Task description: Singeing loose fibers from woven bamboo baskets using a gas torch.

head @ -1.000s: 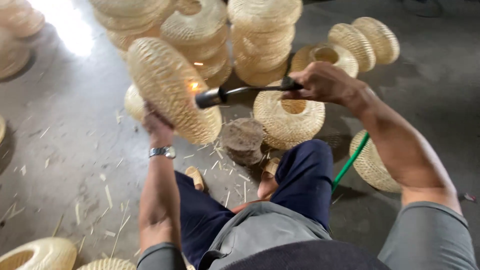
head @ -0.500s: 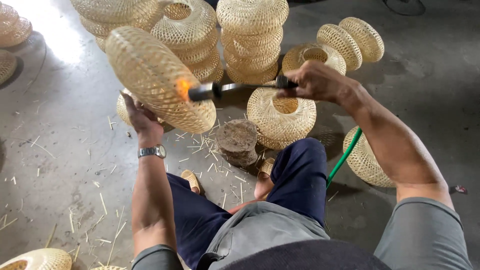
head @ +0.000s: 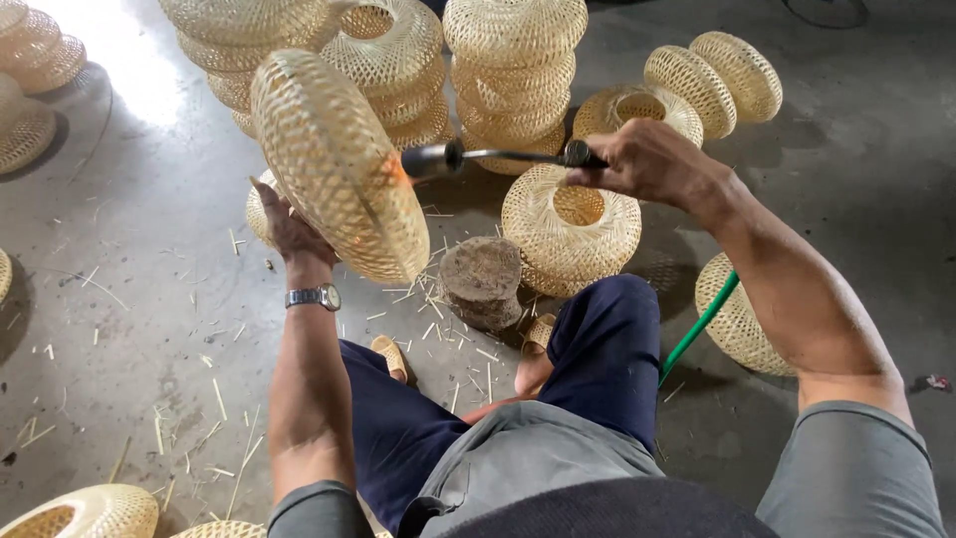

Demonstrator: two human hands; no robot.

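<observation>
- Fingers of our left hand are curled round the lower rim of a pale, disc-shaped woven bamboo shade, which we hold raised and tilted, its broad face turned toward our right.
- Our right hand is closed round the handle of a dark metal torch wand; its long axis runs level from that hand leftward to the shade, where a small orange flame licks the open weave.
- A green hose trails below the right forearm.
- Below the wand sit a rough round wooden block and a doughnut-shaped woven shade.
- Beyond both hands, stacked woven shades stand on the grey concrete floor, strewn with splinters.
</observation>
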